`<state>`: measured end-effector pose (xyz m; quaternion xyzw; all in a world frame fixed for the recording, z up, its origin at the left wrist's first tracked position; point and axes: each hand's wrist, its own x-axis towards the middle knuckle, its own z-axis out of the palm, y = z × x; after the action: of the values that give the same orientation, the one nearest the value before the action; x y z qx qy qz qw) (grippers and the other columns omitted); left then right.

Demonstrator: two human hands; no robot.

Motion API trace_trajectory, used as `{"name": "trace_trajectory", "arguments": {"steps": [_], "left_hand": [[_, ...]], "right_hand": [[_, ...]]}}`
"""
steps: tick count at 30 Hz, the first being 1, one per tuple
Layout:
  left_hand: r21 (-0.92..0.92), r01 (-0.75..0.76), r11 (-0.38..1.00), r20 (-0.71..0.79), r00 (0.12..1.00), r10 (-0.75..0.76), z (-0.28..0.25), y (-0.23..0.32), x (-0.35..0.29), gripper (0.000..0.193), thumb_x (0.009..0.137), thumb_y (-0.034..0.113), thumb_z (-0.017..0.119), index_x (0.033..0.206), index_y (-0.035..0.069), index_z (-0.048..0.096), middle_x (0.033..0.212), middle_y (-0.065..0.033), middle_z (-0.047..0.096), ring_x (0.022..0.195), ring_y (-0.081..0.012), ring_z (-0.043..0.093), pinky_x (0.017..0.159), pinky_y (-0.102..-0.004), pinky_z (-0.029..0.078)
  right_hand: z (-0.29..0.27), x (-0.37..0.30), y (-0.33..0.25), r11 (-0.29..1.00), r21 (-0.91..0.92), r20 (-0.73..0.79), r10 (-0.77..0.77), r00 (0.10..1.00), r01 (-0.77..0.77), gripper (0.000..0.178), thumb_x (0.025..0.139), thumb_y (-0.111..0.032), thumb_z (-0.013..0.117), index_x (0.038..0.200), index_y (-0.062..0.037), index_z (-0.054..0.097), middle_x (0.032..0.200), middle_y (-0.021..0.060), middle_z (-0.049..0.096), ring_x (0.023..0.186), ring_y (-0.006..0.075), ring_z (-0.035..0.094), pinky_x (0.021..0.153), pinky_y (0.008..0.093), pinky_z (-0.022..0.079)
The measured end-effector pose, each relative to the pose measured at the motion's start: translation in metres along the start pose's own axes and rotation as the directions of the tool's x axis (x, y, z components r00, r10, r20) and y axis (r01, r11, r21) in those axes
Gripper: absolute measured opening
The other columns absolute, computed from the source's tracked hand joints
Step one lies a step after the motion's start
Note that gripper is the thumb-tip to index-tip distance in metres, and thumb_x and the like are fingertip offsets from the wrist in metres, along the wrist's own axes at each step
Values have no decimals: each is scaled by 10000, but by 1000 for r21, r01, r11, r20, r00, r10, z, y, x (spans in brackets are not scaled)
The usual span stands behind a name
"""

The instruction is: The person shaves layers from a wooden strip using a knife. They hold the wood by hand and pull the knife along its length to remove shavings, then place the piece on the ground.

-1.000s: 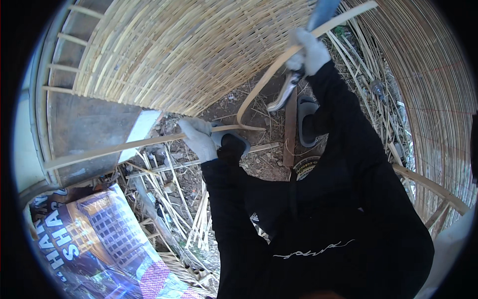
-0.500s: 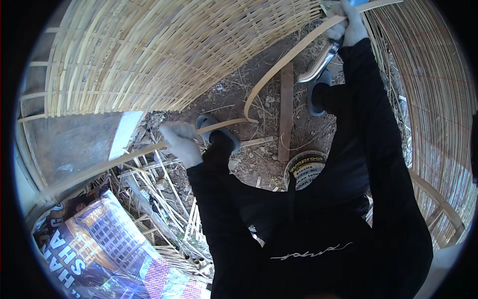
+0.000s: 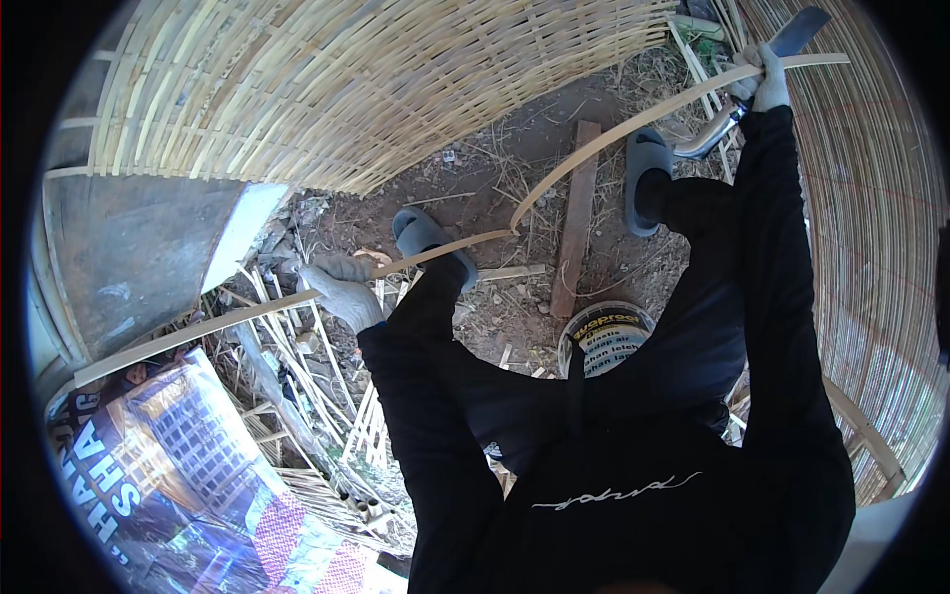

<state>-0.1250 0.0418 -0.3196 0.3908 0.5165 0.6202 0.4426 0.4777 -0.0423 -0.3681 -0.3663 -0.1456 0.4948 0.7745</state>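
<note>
Since the earlier frames, the right hand (image 3: pixel 767 84), in a grey-white knit glove, has moved outward to the right, and the hands now stand farther apart. The left hand (image 3: pixel 341 289), gloved alike, has shifted slightly leftward.

Both hands are closed on the long, pale, flat wooden strip (image 3: pixel 633 122), one near each end portion. The strip spans the space before the body, reaching a sharp bend above the ground between the hands; whether it is one piece or two joined there cannot be told. Its left end extends past the left hand, over the edge of a glossy printed sheet (image 3: pixel 198 465).

Also within the right fist: a tool with a broad dark blade (image 3: pixel 800 32) projecting above and a shiny curved handle (image 3: pixel 708 137) below.

Observed on the ground: a reddish-brown wooden plank (image 3: pixel 576 218) lying between two grey slip-on sandals, left (image 3: pixel 416 231) and right (image 3: pixel 645 168), both worn. A round tub with a dark label (image 3: pixel 606 337) stands between the legs. Beyond lies a woven bamboo panel (image 3: pixel 366 84); a slatted screen (image 3: pixel 876 218) borders the right side.
</note>
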Motion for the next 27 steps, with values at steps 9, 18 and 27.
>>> {"name": "trace_trajectory", "arguments": {"steps": [9,18,27], "left_hand": [[293,-45,955,-71,995,68,-43,3,-7,555,1013,533,408,622,169,259,520,46,207,411,-78,188,386,-271,180],[-109,-10,994,-294,955,-23,-53,31,-17,567,1009,562,380,602,175,300,513,51,230,419,-90,199,400,-266,176],[-130,-90,987,-806,589,-52,-129,21,-9,551,956,625,386,651,167,379,572,14,357,515,-142,356,492,-315,335]], "right_hand": [[20,-8,-64,885,-450,-242,-246,939,116,316,967,-350,573,744,-142,493,669,-32,451,472,95,354,413,261,260],[3,-53,-95,968,-228,-308,-172,936,103,240,946,-334,635,818,-155,539,652,-48,449,430,77,312,396,247,259],[-38,-162,-261,759,-569,-451,-610,651,317,319,908,-392,666,881,-92,560,669,-15,437,475,90,381,417,239,309]]}}
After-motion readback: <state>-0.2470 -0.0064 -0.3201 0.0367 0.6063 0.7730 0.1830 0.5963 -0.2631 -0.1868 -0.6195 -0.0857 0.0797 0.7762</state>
